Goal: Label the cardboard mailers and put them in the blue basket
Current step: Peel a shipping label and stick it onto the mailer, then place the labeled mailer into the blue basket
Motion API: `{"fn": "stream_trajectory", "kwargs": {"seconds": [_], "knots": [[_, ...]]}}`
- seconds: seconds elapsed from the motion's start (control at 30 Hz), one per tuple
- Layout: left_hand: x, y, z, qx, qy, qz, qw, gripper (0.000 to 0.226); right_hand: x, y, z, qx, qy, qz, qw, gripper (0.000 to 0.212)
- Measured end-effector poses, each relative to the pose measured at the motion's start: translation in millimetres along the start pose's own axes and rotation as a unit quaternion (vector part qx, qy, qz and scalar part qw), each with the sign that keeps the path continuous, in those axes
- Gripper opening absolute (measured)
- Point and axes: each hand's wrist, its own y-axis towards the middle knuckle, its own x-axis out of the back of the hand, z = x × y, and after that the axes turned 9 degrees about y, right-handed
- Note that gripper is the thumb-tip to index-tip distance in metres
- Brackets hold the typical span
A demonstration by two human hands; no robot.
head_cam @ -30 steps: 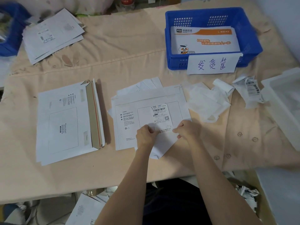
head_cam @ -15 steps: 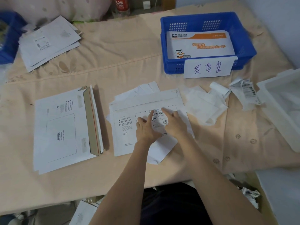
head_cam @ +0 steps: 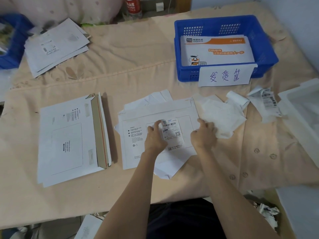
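The right hand [head_cam: 203, 133] has slid off the shipping label [head_cam: 171, 131] toward the right, fingers relaxed; the left hand [head_cam: 154, 135] presses the label flat on the cardboard mailer [head_cam: 138, 116] at centre. The blue basket [head_cam: 265, 47] sits far right.

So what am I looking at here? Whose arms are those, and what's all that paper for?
The camera sits on a person's head, looking down, so those arms are theirs. There is no machine. The left hand presses a shipping label onto a white cardboard mailer on the cloth-covered table. The right hand rests on the mailer beside it, seemingly holding nothing. More mailers wait to the left. Peeled backing paper lies to the right. Finished mailers go in the blue basket.
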Motion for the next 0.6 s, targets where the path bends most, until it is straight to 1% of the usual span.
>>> {"fn": "stream_trajectory", "kwargs": {"seconds": [0.07,0.1,0.13,0.2,0.27,0.3,0.37,0.4,0.47,0.53,0.6], "knots": [[-1,-3,-14,-0.025,-0.015,-0.053,0.998,0.059,-3,0,-4,-0.024,0.011,-0.014,1.0,0.053],[-4,-5,-23,-0.049,-0.019,-0.053,0.997,0.055,-3,1,-4,-0.037,0.025,-0.019,0.999,0.05],[-9,-7,-31,-0.074,-0.018,-0.037,0.996,0.053,-4,3,-4,-0.053,0.051,-0.027,0.997,0.045],[-19,-11,-48,-0.101,0.001,0.014,0.995,0.058,-4,8,-1,-0.093,0.144,-0.038,0.985,0.036],[-25,-13,-60,-0.09,0.023,0.04,0.995,0.066,-1,11,2,-0.111,0.237,-0.04,0.964,0.029],[-24,-13,-66,-0.069,0.011,0.042,0.997,0.069,2,12,5,-0.122,0.27,-0.031,0.955,0.029],[-18,-9,-73,-0.019,-0.05,0.052,0.997,0.072,11,13,10,-0.158,0.345,-0.01,0.925,0.037],[-13,-6,-76,0.0,-0.072,0.061,0.996,0.074,15,14,12,-0.177,0.397,0.014,0.9,0.04],[-2,0,-84,0.019,-0.073,0.075,0.994,0.08,19,14,18,-0.2,0.479,0.077,0.851,0.043],[10,0,-91,0.054,-0.085,0.061,0.993,0.071,19,16,22,-0.197,0.522,0.132,0.819,0.046],[22,1,-95,0.058,-0.061,0.037,0.996,0.052,21,12,28,-0.179,0.549,0.174,0.797,0.052]]}}
